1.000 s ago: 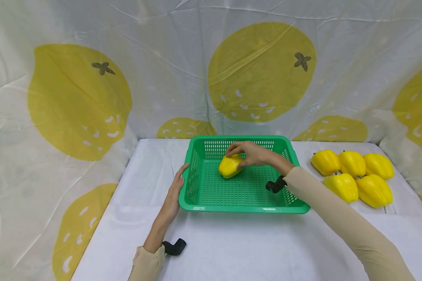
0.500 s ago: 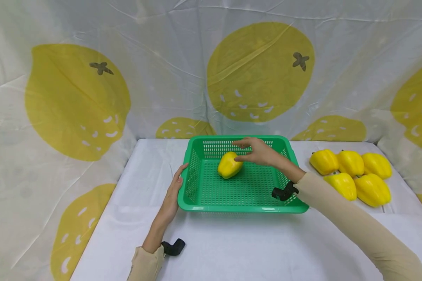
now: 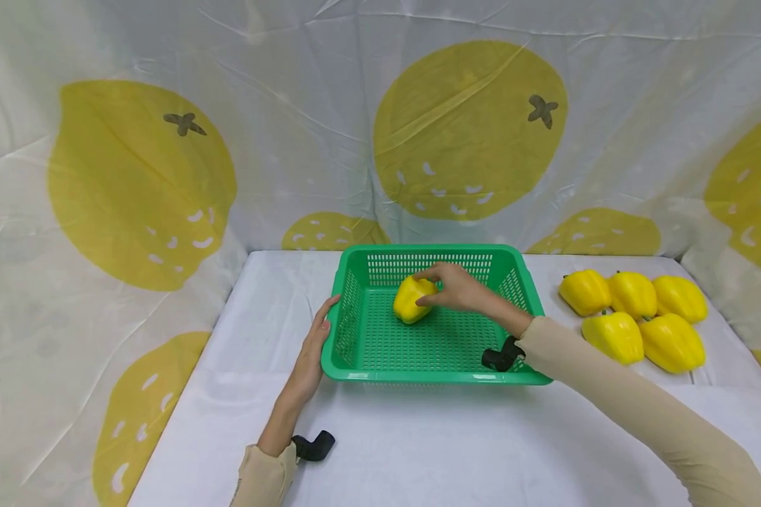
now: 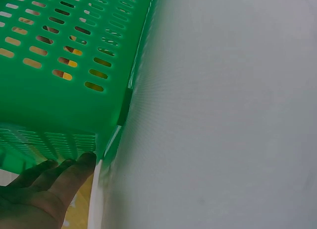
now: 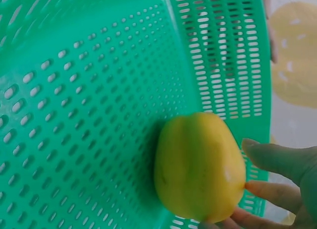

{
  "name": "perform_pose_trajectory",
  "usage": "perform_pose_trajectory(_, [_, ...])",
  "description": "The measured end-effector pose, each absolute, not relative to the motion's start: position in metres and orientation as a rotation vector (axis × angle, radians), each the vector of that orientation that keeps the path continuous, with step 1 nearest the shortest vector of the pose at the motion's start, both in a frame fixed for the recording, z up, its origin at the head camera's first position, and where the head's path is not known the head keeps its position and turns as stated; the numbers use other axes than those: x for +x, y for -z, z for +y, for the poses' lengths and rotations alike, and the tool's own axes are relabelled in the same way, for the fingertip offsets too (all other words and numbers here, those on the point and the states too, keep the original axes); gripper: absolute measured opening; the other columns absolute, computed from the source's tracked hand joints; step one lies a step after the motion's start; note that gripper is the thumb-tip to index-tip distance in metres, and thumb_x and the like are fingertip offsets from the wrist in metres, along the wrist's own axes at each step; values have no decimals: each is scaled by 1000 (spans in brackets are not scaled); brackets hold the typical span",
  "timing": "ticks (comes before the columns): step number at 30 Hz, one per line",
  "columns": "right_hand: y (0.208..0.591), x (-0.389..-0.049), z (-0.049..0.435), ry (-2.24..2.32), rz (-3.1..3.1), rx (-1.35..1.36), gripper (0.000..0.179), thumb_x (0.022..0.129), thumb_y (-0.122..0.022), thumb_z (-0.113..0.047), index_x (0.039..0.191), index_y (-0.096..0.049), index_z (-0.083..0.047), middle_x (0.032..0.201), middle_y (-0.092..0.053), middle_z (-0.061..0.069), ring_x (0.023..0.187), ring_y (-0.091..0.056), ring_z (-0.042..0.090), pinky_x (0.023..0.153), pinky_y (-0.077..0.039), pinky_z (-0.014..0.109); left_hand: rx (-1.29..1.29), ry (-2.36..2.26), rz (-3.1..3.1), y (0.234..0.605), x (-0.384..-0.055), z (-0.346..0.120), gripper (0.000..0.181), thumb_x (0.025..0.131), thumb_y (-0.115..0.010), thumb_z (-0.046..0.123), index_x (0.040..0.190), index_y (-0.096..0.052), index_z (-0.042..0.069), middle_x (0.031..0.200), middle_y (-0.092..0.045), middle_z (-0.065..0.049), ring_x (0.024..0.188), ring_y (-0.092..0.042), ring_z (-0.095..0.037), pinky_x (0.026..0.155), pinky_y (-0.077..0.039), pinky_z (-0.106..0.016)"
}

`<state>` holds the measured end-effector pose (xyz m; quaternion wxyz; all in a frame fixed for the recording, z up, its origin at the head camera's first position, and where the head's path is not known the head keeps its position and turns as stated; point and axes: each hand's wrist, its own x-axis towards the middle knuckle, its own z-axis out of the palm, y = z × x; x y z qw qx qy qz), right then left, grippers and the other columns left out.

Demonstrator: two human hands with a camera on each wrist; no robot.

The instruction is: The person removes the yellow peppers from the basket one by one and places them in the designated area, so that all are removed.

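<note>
A yellow bell pepper (image 3: 409, 304) lies in the left half of a green plastic basket (image 3: 440, 378). Reaching into the basket from the right, my right hand (image 3: 455, 287) pinches the pepper's right end between thumb and fingers. In the right wrist view, the fingertips (image 5: 251, 185) meet the pepper (image 5: 195, 169), with the thumb just beside it. My left hand (image 3: 307, 359) rests against the basket's left side with fingers fairly straight. The left wrist view shows those fingers (image 4: 74, 177) along the outside of the slotted basket wall (image 4: 54, 100).
Several more yellow bell peppers (image 3: 672, 343) sit grouped on the white-covered table (image 3: 431, 443), right of the basket. Behind rises a white cloth (image 3: 304, 141) printed with large lemons. Black wrist mounts (image 3: 313, 446) stick out at both wrists.
Half a second ago my right hand had let go and lifted off the pepper; now it is back down on it, and the pepper has turned slightly. The left hand stays at the basket.
</note>
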<state>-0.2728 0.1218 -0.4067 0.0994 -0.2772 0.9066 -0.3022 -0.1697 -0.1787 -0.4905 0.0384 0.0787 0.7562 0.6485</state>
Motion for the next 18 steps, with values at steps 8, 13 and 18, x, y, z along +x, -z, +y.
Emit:
perform_pose_trajectory(8, [413, -276, 119, 902, 2731, -854, 51, 91, -81, -18, 137, -66, -1, 134, -67, 22, 123, -61, 38, 100, -52, 50, 263, -1988, 2320, 489, -169, -179, 48, 114, -20, 46, 161, -25, 43, 169, -23, 4, 139, -35, -22, 111, -31, -35])
perform_pose_trajectory(13, [415, -283, 119, 973, 2697, -862, 47, 90, -81, -13, 134, -69, -1, 131, -70, 19, 123, -63, 37, 101, -52, 50, 260, -1993, 2314, 489, -168, -180, 47, 114, -20, 46, 161, -26, 43, 167, -26, 2, 133, -39, -23, 106, -36, -31])
perform_pose_trajectory(18, [419, -293, 123, 981, 2649, -890, 46, 89, -82, -10, 133, -70, -5, 133, -70, 17, 126, -61, 35, 103, -51, 50, 249, -1990, 2321, 489, -168, -180, 47, 114, -20, 46, 160, -26, 44, 166, -27, 2, 132, -40, -23, 105, -36, -28])
